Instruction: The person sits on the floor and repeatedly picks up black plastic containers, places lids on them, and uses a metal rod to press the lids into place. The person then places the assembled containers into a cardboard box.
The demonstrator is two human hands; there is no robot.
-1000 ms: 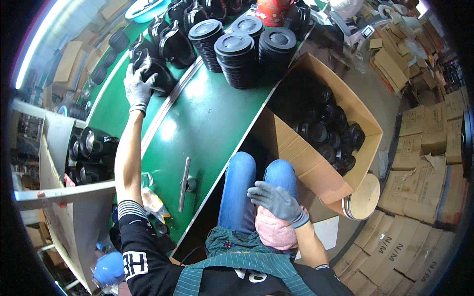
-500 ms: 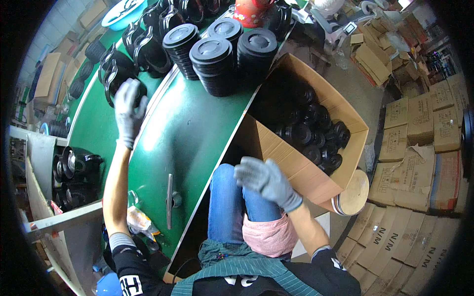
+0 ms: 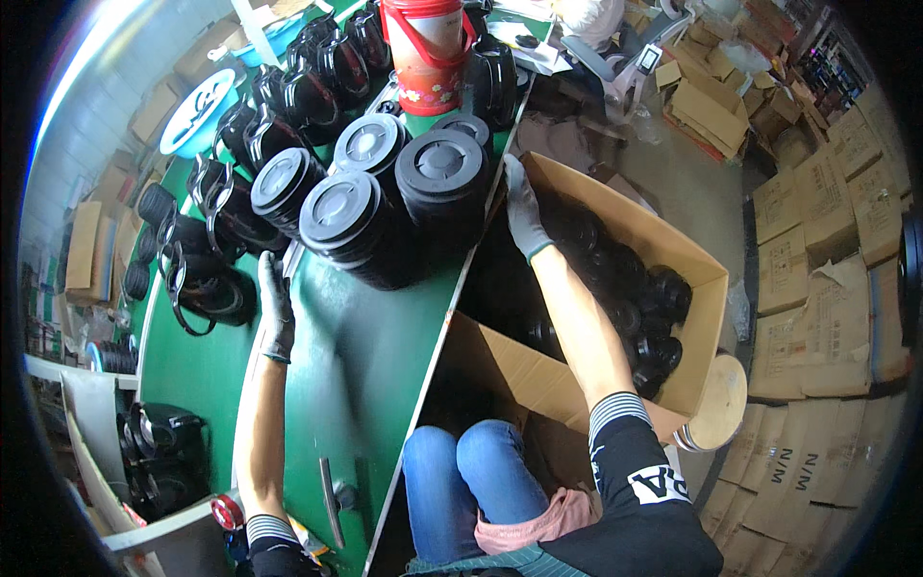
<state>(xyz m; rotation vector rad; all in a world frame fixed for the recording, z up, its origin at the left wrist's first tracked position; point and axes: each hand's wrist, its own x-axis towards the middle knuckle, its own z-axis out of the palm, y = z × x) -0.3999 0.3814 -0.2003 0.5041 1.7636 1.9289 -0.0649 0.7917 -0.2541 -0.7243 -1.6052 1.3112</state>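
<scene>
My left hand (image 3: 276, 313), in a grey glove, is on the green tabletop (image 3: 336, 385), its fingers stretched forward with nothing visible in them. Right beside it lies a glossy black jug-like vessel with a loop handle (image 3: 216, 288); whether they touch is unclear. Farther ahead stand several stacks of round black lid-like discs (image 3: 348, 213). My right hand (image 3: 525, 213), gloved too, reaches to the far left corner of an open cardboard box (image 3: 635, 202). Its fingers are extended near the box edge, close to a disc stack. Black round parts (image 3: 663, 293) fill the box.
More black handled vessels (image 3: 308, 96) line the table's far left. A red flowered bucket (image 3: 423, 58) stands behind the stacks, and a blue basin (image 3: 200, 111) is at the far left. A metal bar (image 3: 330, 500) is on the near table. Cartons (image 3: 808, 317) are piled at right.
My view has shifted forward. My right hand has gone from above my lap to the box's far corner. The left hand has come off the black vessel and now lies beside it.
</scene>
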